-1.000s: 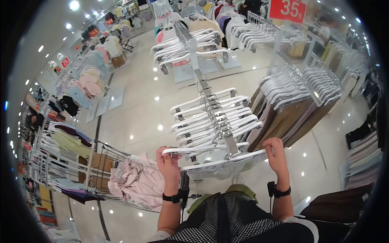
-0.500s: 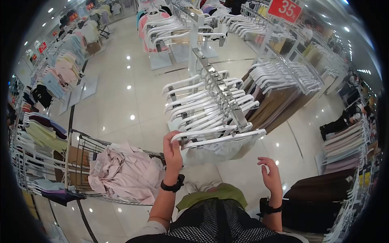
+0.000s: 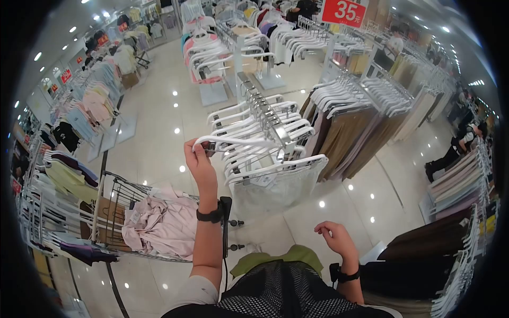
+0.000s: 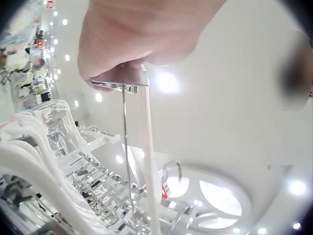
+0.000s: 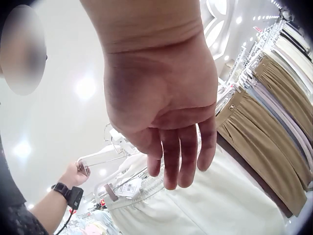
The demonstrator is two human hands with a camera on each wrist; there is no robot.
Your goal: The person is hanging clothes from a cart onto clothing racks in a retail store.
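Observation:
The left hand (image 3: 201, 165) grips the clip end of a white hanger (image 3: 236, 141), raised at the front of the metal rack; in the left wrist view the fingers wrap its metal clip (image 4: 120, 77). No garment shows on that hanger. Just below it hangs a pale garment (image 3: 275, 193), clipped to another white hanger (image 3: 297, 167), with a white tag (image 5: 128, 188) at its waistband. The right hand (image 3: 339, 241) is held in the air to the lower right, touching nothing, its fingers loosely bent and hanging down in the right wrist view.
Bare white hangers (image 3: 238, 119) fill the rack behind. A wire cart (image 3: 114, 199) with a pink garment (image 3: 159, 222) stands at the left. Brown trousers (image 3: 347, 138) hang at the right, and dark garments (image 3: 419, 238) at the lower right. A red price sign (image 3: 343, 11) stands above.
The right hand has come off the front hanger and moved down and away. The left hand has lifted a hanger, separating it from the one with the pale garment.

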